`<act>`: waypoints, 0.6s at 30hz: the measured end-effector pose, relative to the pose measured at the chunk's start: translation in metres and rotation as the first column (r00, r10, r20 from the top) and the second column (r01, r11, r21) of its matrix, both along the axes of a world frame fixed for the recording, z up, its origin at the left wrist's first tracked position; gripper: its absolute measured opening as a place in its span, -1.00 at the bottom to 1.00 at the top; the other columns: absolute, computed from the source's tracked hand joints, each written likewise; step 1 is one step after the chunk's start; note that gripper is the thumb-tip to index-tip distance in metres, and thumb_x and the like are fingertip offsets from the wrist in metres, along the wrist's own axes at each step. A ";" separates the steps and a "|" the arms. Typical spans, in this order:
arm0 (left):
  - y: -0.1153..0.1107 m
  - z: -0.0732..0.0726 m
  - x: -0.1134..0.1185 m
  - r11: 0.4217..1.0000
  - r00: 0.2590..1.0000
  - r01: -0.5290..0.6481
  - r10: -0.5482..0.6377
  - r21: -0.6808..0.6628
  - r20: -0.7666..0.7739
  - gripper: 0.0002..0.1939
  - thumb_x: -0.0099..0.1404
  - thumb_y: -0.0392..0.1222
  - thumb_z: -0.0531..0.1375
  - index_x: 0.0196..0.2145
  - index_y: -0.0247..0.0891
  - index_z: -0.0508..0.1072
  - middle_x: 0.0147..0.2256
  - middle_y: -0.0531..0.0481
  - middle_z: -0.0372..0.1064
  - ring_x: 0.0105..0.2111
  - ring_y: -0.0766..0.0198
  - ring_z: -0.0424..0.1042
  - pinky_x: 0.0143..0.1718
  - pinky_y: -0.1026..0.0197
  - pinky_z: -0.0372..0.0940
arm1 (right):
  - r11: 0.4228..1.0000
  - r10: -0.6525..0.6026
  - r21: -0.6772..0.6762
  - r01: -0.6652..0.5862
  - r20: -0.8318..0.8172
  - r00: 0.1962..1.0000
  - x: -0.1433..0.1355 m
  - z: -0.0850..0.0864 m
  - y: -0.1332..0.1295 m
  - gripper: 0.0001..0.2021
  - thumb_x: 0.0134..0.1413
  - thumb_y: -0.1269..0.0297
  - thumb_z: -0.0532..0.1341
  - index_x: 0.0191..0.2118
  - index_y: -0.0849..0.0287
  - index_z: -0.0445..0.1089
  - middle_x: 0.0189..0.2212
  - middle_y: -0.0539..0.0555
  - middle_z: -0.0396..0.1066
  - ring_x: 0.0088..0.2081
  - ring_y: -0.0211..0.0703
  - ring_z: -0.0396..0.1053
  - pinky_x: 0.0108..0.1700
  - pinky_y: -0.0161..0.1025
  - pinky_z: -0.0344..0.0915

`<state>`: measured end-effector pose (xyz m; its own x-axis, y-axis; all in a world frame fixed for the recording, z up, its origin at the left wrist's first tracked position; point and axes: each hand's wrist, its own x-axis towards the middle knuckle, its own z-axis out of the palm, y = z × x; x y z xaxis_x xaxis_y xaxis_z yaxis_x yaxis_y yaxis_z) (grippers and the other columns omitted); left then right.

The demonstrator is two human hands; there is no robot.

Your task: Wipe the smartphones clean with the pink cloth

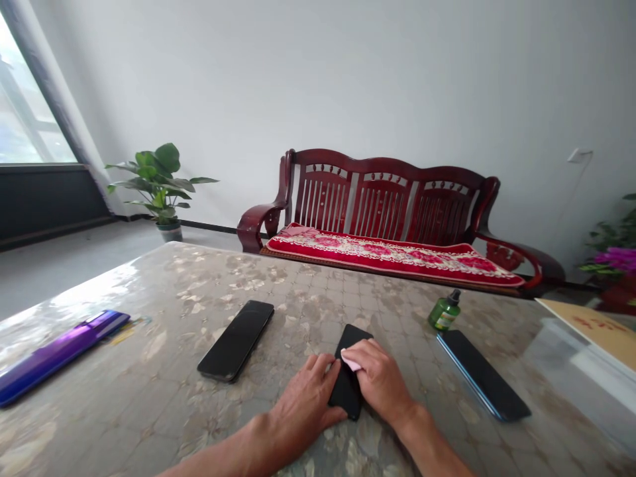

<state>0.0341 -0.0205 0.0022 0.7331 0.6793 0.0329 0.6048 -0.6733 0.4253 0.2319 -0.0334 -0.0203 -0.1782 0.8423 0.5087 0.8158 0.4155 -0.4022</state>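
Note:
A black phone (354, 333) lies face up on the table between my two hands. My left hand (311, 391) grips its left side, thumb at the near end and fingers along the edge. My right hand (378, 377) is closed on a small pink cloth (351, 362) and presses it against the screen; most of the cloth is hidden in the fingers. To the left lies a second black phone (237, 340), and to the right a third phone (481, 374) with a bluish edge. Just behind that one stands a green spray bottle (444, 311) with a black top.
A shiny patterned cover lies over the table (199, 424). At the far left is a purple-blue case (64, 354). A clear plastic box (571, 358) with a tan sheet stands at the right. Beyond are a wooden bench (377, 199) and a potted plant (161, 182).

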 end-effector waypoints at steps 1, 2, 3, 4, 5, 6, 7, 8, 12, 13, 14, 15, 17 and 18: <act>0.000 0.001 0.000 1.000 1.000 0.001 -0.001 0.005 -0.013 -0.44 0.22 -0.16 0.30 0.15 -0.20 0.28 0.08 -0.10 0.25 0.03 0.03 0.27 0.12 0.08 0.20 | 1.000 -0.026 0.006 0.026 -0.004 1.000 0.002 0.000 0.001 -0.61 0.02 0.62 0.07 -0.19 0.06 0.53 -0.31 0.06 0.49 -0.23 -0.10 0.37 -0.14 -0.21 0.33; 0.000 0.002 0.001 1.000 1.000 0.002 -0.002 0.013 -0.025 -0.45 0.22 -0.16 0.31 0.14 -0.21 0.29 0.08 -0.11 0.26 0.03 0.02 0.27 0.11 0.08 0.21 | 0.997 -0.077 0.016 0.077 -0.010 0.997 0.005 0.000 0.003 -0.61 0.02 0.62 0.07 -0.19 0.07 0.52 -0.30 0.06 0.50 -0.21 -0.09 0.37 -0.13 -0.20 0.32; 0.000 0.002 0.001 1.000 0.999 0.003 -0.002 0.022 -0.032 -0.45 0.22 -0.16 0.31 0.14 -0.22 0.30 0.08 -0.11 0.26 0.03 0.01 0.27 0.10 0.08 0.22 | 0.990 -0.138 0.025 0.138 -0.017 0.990 0.009 0.000 0.005 -0.61 0.01 0.62 0.06 -0.20 0.07 0.52 -0.30 0.06 0.50 -0.20 -0.09 0.38 -0.11 -0.19 0.32; 0.000 0.002 0.001 0.999 0.999 0.004 -0.003 0.032 -0.032 -0.45 0.22 -0.15 0.31 0.14 -0.22 0.30 0.09 -0.11 0.27 0.03 0.01 0.27 0.10 0.08 0.22 | 0.980 -0.194 0.032 0.195 -0.023 0.981 0.012 -0.001 0.007 -0.60 0.00 0.62 0.06 -0.21 0.07 0.52 -0.30 0.06 0.50 -0.20 -0.09 0.38 -0.10 -0.19 0.32; 0.001 0.001 0.001 0.999 1.000 0.007 -0.005 0.041 -0.028 -0.45 0.22 -0.14 0.31 0.13 -0.21 0.31 0.09 -0.11 0.27 0.03 0.01 0.28 0.10 0.08 0.23 | 0.972 -0.233 0.037 0.234 -0.025 0.972 0.015 -0.001 0.008 -0.60 -0.01 0.62 0.05 -0.22 0.07 0.52 -0.30 0.06 0.50 -0.20 -0.09 0.39 -0.10 -0.19 0.32; 0.002 0.000 0.001 0.999 1.000 0.010 -0.009 0.048 -0.021 -0.46 0.22 -0.13 0.31 0.13 -0.20 0.31 0.09 -0.11 0.27 0.03 0.01 0.28 0.09 0.07 0.23 | 0.968 -0.246 0.041 0.247 -0.025 0.969 0.016 -0.002 0.008 -0.60 -0.01 0.62 0.05 -0.22 0.07 0.52 -0.31 0.06 0.50 -0.20 -0.09 0.39 -0.10 -0.19 0.32; 0.002 -0.002 0.001 0.998 1.000 0.014 -0.013 0.054 -0.013 -0.47 0.23 -0.11 0.31 0.12 -0.19 0.32 0.08 -0.10 0.28 0.02 0.02 0.29 0.10 0.07 0.23 | 0.972 -0.230 0.044 0.231 -0.021 0.973 0.015 -0.002 0.007 -0.60 -0.01 0.62 0.05 -0.21 0.07 0.52 -0.31 0.06 0.50 -0.21 -0.09 0.39 -0.11 -0.19 0.32; 0.003 -0.003 0.002 0.998 1.000 0.016 -0.016 0.060 -0.005 -0.48 0.23 -0.10 0.31 0.12 -0.18 0.32 0.08 -0.10 0.30 0.01 0.02 0.30 0.09 0.07 0.23 | 0.982 -0.185 0.040 0.185 -0.013 0.983 0.014 -0.002 0.004 -0.60 -0.01 0.62 0.05 -0.21 0.07 0.52 -0.30 0.06 0.49 -0.21 -0.10 0.38 -0.12 -0.20 0.32; 0.003 -0.006 0.002 0.995 1.000 0.028 -0.027 0.094 -0.010 -0.45 0.22 -0.07 0.33 0.12 -0.21 0.34 0.10 -0.12 0.30 0.03 -0.01 0.30 0.12 0.04 0.21 | 1.000 0.014 0.015 -0.014 0.013 1.000 0.008 -0.004 -0.004 -0.58 0.04 0.61 0.05 -0.15 0.04 0.52 -0.28 0.06 0.50 -0.22 -0.11 0.38 -0.14 -0.21 0.33; 0.003 -0.006 0.002 0.994 0.999 0.032 -0.031 0.104 -0.016 -0.44 0.21 -0.07 0.34 0.12 -0.23 0.34 0.12 -0.14 0.29 0.05 -0.02 0.30 0.14 0.04 0.20 | 1.000 0.000 0.022 -0.001 0.015 1.000 0.009 -0.004 -0.005 -0.58 0.04 0.61 0.04 -0.14 0.04 0.51 -0.27 0.05 0.50 -0.21 -0.10 0.38 -0.14 -0.20 0.33; 0.003 -0.005 0.002 0.993 0.999 0.040 -0.038 0.110 -0.023 -0.43 0.21 -0.07 0.34 0.12 -0.25 0.34 0.13 -0.17 0.28 0.07 -0.03 0.29 0.15 0.03 0.19 | 0.999 -0.041 0.036 0.040 0.018 0.999 0.012 -0.005 -0.004 -0.57 0.02 0.62 0.04 -0.15 0.05 0.51 -0.27 0.06 0.50 -0.20 -0.09 0.38 -0.12 -0.19 0.32; 0.002 -0.005 0.001 0.992 0.998 0.054 -0.051 0.113 -0.028 -0.43 0.21 -0.07 0.34 0.13 -0.26 0.34 0.15 -0.18 0.27 0.08 -0.04 0.29 0.15 0.04 0.19 | 0.994 -0.098 0.052 0.097 0.022 0.995 0.015 -0.005 -0.002 -0.56 0.00 0.63 0.04 -0.15 0.05 0.52 -0.27 0.06 0.50 -0.20 -0.08 0.38 -0.11 -0.18 0.32; 0.002 -0.003 0.001 0.989 0.995 0.099 -0.097 0.111 -0.029 -0.45 0.23 -0.09 0.34 0.13 -0.28 0.35 0.16 -0.19 0.26 0.10 -0.02 0.29 0.16 0.07 0.19 | 0.976 -0.208 0.076 0.205 0.031 0.978 0.021 -0.006 0.001 -0.56 -0.03 0.63 0.04 -0.18 0.07 0.52 -0.28 0.07 0.51 -0.20 -0.07 0.38 -0.10 -0.16 0.31; 0.001 -0.003 0.001 0.986 0.993 0.122 -0.119 0.112 -0.027 -0.47 0.24 -0.11 0.33 0.12 -0.27 0.35 0.17 -0.19 0.26 0.11 -0.01 0.29 0.16 0.08 0.19 | 0.968 -0.240 0.080 0.236 0.035 0.970 0.024 -0.006 0.003 -0.56 -0.04 0.63 0.04 -0.18 0.07 0.53 -0.29 0.07 0.51 -0.20 -0.06 0.38 -0.10 -0.16 0.31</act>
